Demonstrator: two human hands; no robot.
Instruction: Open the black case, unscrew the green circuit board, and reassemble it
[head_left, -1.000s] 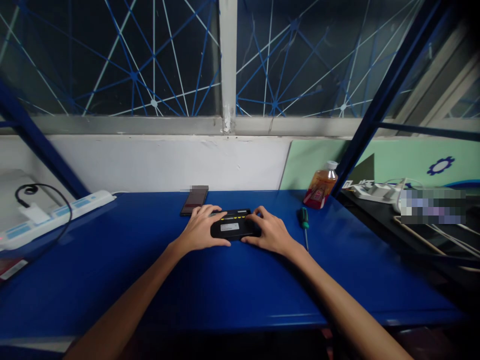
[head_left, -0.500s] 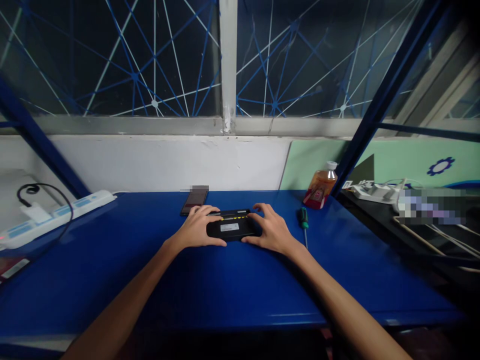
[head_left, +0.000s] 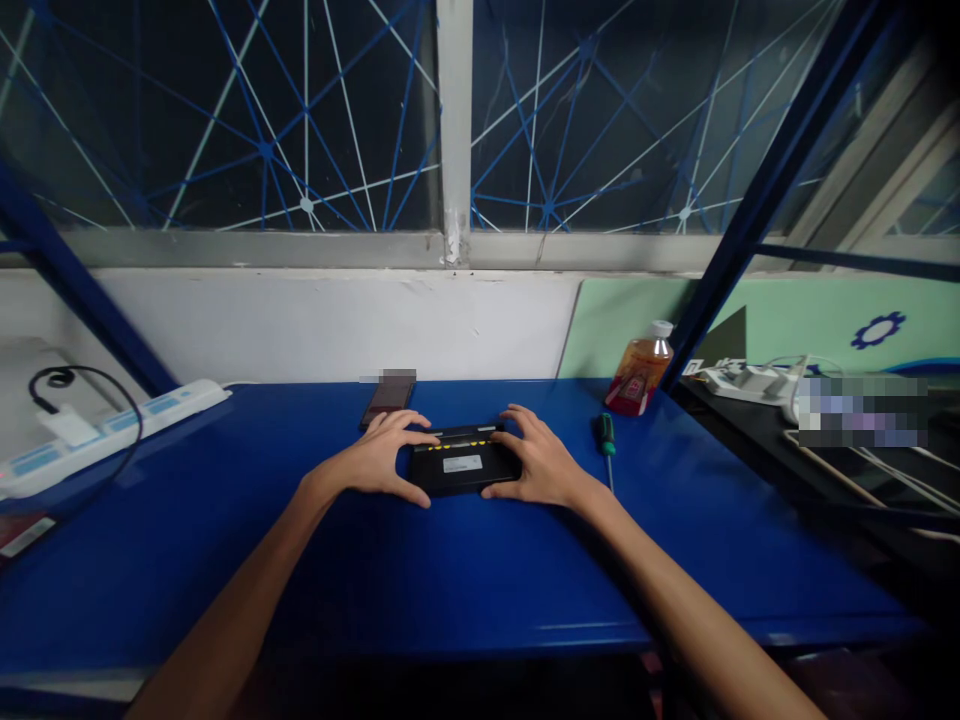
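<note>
A flat black device lies on the blue table, its upper face showing a white label and a row of yellow marks. My left hand curves around its left end, fingers over the top and thumb along the near edge. Around the right end is my right hand, thumb at the near edge and fingertips by the yellow marks. Both ends of the device are partly covered by the hands. Beyond my left hand lies a dark flat phone-like object. A green-handled screwdriver lies right of my right hand.
A bottle with orange-red contents stands at the back right beside a blue frame post. On the left runs a white power strip with a plugged-in black cable. Cables and a white adapter lie on a dark surface at right.
My left hand has shifted slightly left and its thumb has slid toward the device's left end. The device sits a little nearer, showing more of its front edge. My right hand has barely moved.
</note>
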